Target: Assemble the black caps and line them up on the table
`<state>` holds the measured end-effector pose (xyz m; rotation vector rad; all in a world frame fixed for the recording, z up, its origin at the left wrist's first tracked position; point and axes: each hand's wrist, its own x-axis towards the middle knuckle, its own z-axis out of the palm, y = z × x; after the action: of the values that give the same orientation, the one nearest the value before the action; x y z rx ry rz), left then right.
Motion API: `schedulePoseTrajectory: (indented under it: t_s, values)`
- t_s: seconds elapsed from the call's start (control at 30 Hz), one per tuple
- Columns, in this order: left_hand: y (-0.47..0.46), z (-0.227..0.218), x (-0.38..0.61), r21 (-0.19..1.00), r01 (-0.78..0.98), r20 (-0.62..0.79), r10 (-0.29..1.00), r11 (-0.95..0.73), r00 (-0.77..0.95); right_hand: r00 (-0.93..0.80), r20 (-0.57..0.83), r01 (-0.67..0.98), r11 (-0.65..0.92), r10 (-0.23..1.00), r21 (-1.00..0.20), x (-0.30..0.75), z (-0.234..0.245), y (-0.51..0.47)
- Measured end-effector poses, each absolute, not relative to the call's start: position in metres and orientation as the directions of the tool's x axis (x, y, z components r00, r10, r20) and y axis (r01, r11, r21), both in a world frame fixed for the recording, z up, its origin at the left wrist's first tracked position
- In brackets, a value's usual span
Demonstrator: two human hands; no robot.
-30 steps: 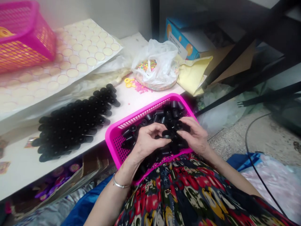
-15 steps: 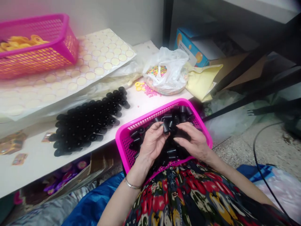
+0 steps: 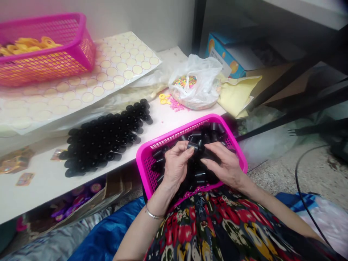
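A pink mesh basket (image 3: 146,156) rests on my lap, filled with several small black plastic cylinders (image 3: 199,177). My left hand (image 3: 176,166) is over the basket with its fingers curled, pinching one black cylinder (image 3: 192,145) at its fingertips. My right hand (image 3: 224,165) lies beside it over the pile, fingers closed on black pieces underneath. On the white shelf to the left, many black cylinders (image 3: 106,136) stand packed together in a block.
A second pink basket (image 3: 54,54) with yellow rings sits at the back left on sheets of round stickers (image 3: 116,69). A plastic bag of coloured beads (image 3: 194,85), yellow envelopes (image 3: 236,94) and a blue box (image 3: 223,54) lie beyond. A black cable (image 3: 299,177) runs on the floor.
The view shifted slightly left and down. My left hand lifted a black cylinder out of the pile to its fingertips; my right hand stayed on the pile.
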<state>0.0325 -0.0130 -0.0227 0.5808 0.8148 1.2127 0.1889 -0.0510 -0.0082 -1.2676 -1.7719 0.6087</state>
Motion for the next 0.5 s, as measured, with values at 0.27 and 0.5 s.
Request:
schedulePoseTrajectory:
  t_s: [0.27,0.5]
  values:
    - [-0.022,-0.020,0.028,0.992,-0.091,-0.076,0.982,0.092,0.170,-0.263,0.381,0.538,0.462,0.886,-0.704,0.188,-0.007,-0.044]
    - [-0.026,-0.008,0.015,0.627,0.465,0.480,0.780,-0.626,0.403,-0.448,0.428,0.516,0.618,0.785,-0.593,0.178,-0.001,-0.017]
